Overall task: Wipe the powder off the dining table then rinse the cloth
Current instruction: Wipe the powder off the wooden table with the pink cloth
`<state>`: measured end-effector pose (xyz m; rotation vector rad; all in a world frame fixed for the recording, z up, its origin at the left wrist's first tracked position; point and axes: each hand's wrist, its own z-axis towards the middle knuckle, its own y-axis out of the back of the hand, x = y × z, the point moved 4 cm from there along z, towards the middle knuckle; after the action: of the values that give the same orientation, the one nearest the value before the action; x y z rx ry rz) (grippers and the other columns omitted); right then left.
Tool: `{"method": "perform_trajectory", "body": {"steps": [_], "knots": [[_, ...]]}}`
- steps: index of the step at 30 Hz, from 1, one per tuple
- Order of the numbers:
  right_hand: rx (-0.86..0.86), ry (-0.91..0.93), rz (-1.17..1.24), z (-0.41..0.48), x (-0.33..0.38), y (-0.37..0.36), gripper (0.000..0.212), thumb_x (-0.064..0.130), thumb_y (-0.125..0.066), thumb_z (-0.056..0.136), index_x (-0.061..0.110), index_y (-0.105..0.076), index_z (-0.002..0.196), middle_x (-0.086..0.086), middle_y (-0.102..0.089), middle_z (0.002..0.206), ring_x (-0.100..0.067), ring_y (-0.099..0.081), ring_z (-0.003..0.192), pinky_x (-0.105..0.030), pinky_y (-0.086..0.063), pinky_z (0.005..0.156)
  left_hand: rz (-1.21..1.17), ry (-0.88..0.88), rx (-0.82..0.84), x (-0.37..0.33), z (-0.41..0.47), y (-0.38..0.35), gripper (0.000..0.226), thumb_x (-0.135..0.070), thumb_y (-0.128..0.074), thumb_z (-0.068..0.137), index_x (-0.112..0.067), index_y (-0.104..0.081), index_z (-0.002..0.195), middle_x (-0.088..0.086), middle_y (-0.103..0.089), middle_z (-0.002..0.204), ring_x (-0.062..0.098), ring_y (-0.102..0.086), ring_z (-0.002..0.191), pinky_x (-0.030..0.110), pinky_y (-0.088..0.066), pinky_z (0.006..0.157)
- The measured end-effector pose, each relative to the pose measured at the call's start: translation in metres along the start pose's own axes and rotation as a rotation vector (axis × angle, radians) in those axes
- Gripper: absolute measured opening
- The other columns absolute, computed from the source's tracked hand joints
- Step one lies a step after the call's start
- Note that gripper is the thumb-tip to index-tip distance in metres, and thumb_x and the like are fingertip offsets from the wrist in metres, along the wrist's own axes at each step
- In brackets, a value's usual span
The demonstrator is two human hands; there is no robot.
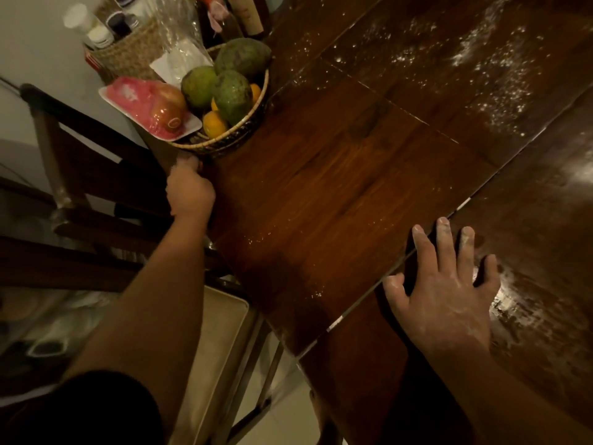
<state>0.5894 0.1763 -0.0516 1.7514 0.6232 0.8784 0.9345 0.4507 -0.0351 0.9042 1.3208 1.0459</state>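
The dark wooden dining table (337,175) fills the right of the view. White powder (491,69) is scattered over its far right part, with fainter specks near the front edge. My right hand (446,284) lies flat on the table with fingers spread and powder on the skin. My left hand (189,187) is curled at the table's left edge, just below the fruit basket; what it grips is hidden. No cloth is in view.
A woven basket (234,136) of green and orange fruit stands at the table's left edge, with a wrapped tray of apples (150,107) beside it. Behind are a wicker holder with bottles (125,49). A wooden chair (80,187) stands on the left, a beige tray (211,348) below.
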Motion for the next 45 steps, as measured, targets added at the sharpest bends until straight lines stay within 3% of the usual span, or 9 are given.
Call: {"method": "perform_trajectory", "body": {"steps": [5,8,14,21,28,32,35,39,45], "knots": [[-0.013,-0.006,0.006,-0.001,0.001,0.001,0.075,0.055,-0.028,0.089,0.024,-0.023,0.157,-0.006,-0.007,0.169,-0.030,0.002,0.155,-0.061,-0.007,0.120,-0.201,-0.432,0.021,-0.060,-0.117,-0.008,0.066,0.015,-0.042,0.082,-0.021,-0.060,0.134,-0.010,-0.055,0.135,-0.002,-0.042,0.123,0.020,-0.030,0.109],[-0.010,-0.006,0.011,-0.001,0.001,0.002,0.074,0.055,-0.028,0.089,0.025,-0.022,0.157,-0.005,-0.006,0.169,-0.029,0.004,0.155,-0.061,-0.006,0.120,-0.140,-0.587,0.120,-0.071,-0.115,-0.021,0.074,0.015,-0.042,0.083,-0.027,-0.053,0.142,-0.007,-0.043,0.152,0.006,-0.030,0.144,0.032,-0.018,0.124],[-0.026,-0.022,0.018,0.000,0.000,0.002,0.071,0.052,-0.029,0.090,0.027,-0.022,0.156,-0.003,-0.006,0.169,-0.026,0.005,0.155,-0.059,-0.005,0.121,0.008,-0.222,0.082,-0.071,-0.027,-0.028,0.064,0.006,-0.043,0.089,-0.029,-0.050,0.141,0.004,-0.051,0.143,0.030,-0.046,0.133,0.058,-0.038,0.109],[-0.027,-0.044,0.025,0.000,-0.001,0.002,0.070,0.051,-0.027,0.089,0.031,-0.024,0.156,0.001,-0.007,0.169,-0.023,0.004,0.156,-0.056,-0.004,0.121,-0.033,-0.321,0.073,-0.016,-0.035,-0.018,0.089,0.017,-0.041,0.075,-0.030,-0.038,0.151,-0.003,-0.031,0.160,0.019,-0.022,0.150,0.052,-0.016,0.123],[-0.040,-0.059,0.023,-0.002,-0.002,0.002,0.066,0.051,-0.028,0.092,0.033,-0.024,0.155,0.004,-0.007,0.169,-0.018,0.007,0.155,-0.052,-0.002,0.121,0.023,0.020,0.038,-0.020,0.000,-0.015,0.044,-0.005,-0.041,0.094,-0.018,-0.056,0.134,0.010,-0.049,0.140,0.036,-0.048,0.127,0.048,-0.042,0.103],[-0.045,-0.080,0.023,0.000,-0.001,0.004,0.066,0.051,-0.027,0.091,0.035,-0.024,0.155,0.006,-0.008,0.169,-0.015,0.007,0.155,-0.052,-0.001,0.121,-0.066,-0.353,0.014,-0.076,-0.052,-0.033,0.064,0.010,-0.049,0.081,-0.019,-0.054,0.139,0.004,-0.051,0.146,0.028,-0.043,0.136,0.042,-0.038,0.110],[-0.045,-0.084,0.019,0.000,0.000,0.004,0.065,0.050,-0.028,0.092,0.036,-0.025,0.155,0.007,-0.008,0.169,-0.013,0.008,0.155,-0.051,-0.001,0.121,-0.099,-0.622,0.197,-0.099,-0.085,-0.035,0.079,0.016,-0.044,0.079,-0.025,-0.046,0.147,0.002,-0.040,0.156,0.025,-0.029,0.147,0.043,-0.020,0.122],[-0.063,-0.094,0.026,-0.001,0.001,0.006,0.064,0.049,-0.030,0.092,0.037,-0.027,0.154,0.008,-0.010,0.168,-0.012,0.007,0.155,-0.048,0.001,0.121,-0.145,-0.448,0.191,-0.051,-0.051,-0.015,0.086,0.016,-0.042,0.078,-0.040,-0.046,0.143,-0.008,-0.036,0.157,0.017,-0.027,0.148,0.050,-0.024,0.121],[-0.086,-0.102,0.043,0.000,0.001,0.006,0.063,0.047,-0.032,0.090,0.036,-0.032,0.152,0.008,-0.015,0.168,-0.011,0.003,0.155,-0.047,0.000,0.121,0.035,-0.137,0.077,-0.052,-0.025,-0.012,0.054,0.003,-0.041,0.090,-0.017,-0.053,0.138,0.012,-0.050,0.143,0.034,-0.038,0.137,0.056,-0.036,0.110]]}}
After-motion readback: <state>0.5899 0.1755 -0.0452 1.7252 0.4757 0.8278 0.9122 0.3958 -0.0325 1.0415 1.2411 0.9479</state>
